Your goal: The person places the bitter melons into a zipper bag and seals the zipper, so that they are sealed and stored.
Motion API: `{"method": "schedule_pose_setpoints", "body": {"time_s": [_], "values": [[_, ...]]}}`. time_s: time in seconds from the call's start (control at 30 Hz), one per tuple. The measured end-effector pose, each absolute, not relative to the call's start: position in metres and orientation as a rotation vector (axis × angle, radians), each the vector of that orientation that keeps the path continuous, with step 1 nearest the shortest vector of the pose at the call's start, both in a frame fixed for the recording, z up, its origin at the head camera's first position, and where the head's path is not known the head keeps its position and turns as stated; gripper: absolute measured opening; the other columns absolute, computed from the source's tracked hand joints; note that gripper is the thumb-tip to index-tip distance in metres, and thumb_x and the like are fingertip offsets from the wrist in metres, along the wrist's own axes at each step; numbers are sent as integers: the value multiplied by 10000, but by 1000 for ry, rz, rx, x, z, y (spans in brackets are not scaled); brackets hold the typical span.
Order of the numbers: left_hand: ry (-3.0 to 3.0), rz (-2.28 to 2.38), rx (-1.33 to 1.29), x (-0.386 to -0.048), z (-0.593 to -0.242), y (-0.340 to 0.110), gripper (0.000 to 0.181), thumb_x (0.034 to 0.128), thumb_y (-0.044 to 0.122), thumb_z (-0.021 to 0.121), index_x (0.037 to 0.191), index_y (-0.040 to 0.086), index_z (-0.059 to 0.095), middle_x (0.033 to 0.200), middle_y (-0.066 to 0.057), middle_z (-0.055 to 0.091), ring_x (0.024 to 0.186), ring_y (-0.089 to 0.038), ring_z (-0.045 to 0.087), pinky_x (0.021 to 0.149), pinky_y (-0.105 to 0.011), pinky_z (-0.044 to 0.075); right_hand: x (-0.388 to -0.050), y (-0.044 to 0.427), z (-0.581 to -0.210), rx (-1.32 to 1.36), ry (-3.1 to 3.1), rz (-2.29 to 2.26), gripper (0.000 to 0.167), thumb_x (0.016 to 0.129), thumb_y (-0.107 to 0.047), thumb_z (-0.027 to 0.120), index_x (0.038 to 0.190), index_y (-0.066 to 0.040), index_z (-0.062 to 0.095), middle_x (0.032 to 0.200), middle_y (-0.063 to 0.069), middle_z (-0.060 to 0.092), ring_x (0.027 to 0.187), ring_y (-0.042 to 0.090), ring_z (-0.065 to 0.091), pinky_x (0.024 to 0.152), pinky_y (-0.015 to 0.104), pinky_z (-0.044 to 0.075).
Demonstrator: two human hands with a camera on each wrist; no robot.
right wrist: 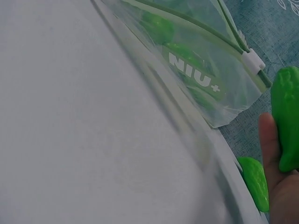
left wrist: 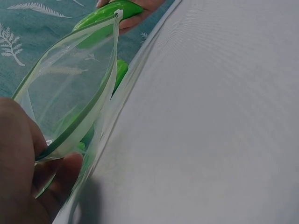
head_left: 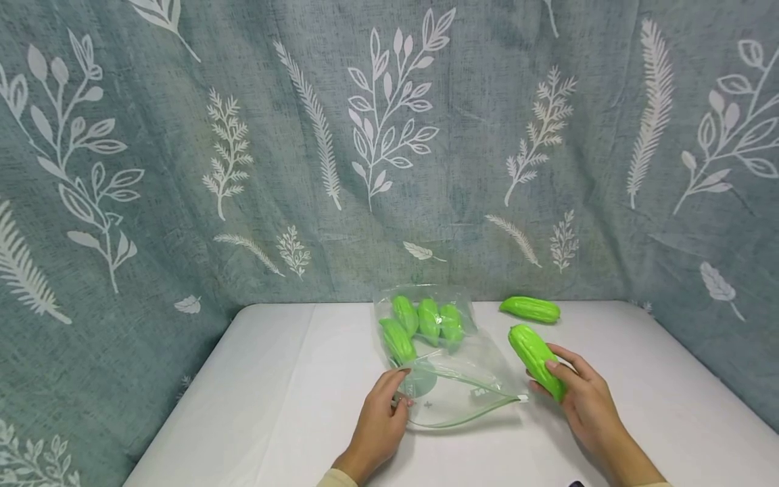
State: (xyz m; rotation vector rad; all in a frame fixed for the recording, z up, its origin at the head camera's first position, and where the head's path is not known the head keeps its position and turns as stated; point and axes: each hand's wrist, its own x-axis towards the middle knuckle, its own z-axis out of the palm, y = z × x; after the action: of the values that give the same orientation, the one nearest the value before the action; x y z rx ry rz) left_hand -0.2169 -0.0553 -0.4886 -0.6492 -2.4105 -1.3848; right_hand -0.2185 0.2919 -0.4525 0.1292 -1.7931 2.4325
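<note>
A clear slider zip bag (head_left: pixel 487 362) with a green zip edge lies on the table, its mouth spread apart towards me. Inside, at its far end, are several green bitter melons (head_left: pixel 429 319), ridged and glossy. My left hand (head_left: pixel 380 412) grips the left side of the bag's mouth; the left wrist view shows the zip edge (left wrist: pixel 77 123) between thumb and fingers. In my right hand (head_left: pixel 587 399) is another bitter melon (head_left: pixel 535 358), held above the table, right of the bag and apart from it. The right wrist view shows this bitter melon (right wrist: pixel 287 116) against the thumb.
One more bitter melon (head_left: pixel 531 309) lies near the table's back edge, right of the bag. A white slider (right wrist: pixel 252 61) sits at the right end of the zip. The white table (head_left: pixel 274 406) meets a patterned grey-green curtain (head_left: pixel 377 237). A small dark object (head_left: pixel 576 483) shows at the bottom edge.
</note>
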Motion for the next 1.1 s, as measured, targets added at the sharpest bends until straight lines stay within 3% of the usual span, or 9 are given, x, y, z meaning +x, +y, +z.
{"method": "schedule_pose_setpoints", "body": {"time_s": [0.13,0.3,0.6,1.1], "values": [[-2410,-1399,-648,-218,-488,-55,444,947,7,573,1387,56,548,1387,-29,533,1308,-216,503,836,-239,533,-217,291,-452,190,-1767,2443,328,1019,-85,568,1344,-128,576,1265,51,493,1039,206,677,921,416,546],[-2417,-1388,-639,-218,-488,-55,448,943,11,573,1388,57,550,1387,-27,534,1309,-212,503,855,-249,531,-214,288,-449,291,-1753,2448,317,1022,-42,536,1323,-119,599,1225,36,562,1026,246,692,888,417,563],[-2393,-1395,-657,-217,-489,-55,441,942,1,573,1381,41,552,1386,-41,533,1204,-198,554,773,-219,534,-207,281,-436,396,-1814,2395,332,1032,-35,506,1357,-77,559,1240,60,577,1042,258,687,862,418,578],[-2423,-1403,-638,-216,-487,-55,452,938,7,558,1388,45,545,1396,-47,526,1250,-208,532,785,-221,528,-199,273,-431,538,-1836,2381,341,1044,-13,449,1358,-73,565,1259,85,579,1048,287,681,857,435,579]]}}
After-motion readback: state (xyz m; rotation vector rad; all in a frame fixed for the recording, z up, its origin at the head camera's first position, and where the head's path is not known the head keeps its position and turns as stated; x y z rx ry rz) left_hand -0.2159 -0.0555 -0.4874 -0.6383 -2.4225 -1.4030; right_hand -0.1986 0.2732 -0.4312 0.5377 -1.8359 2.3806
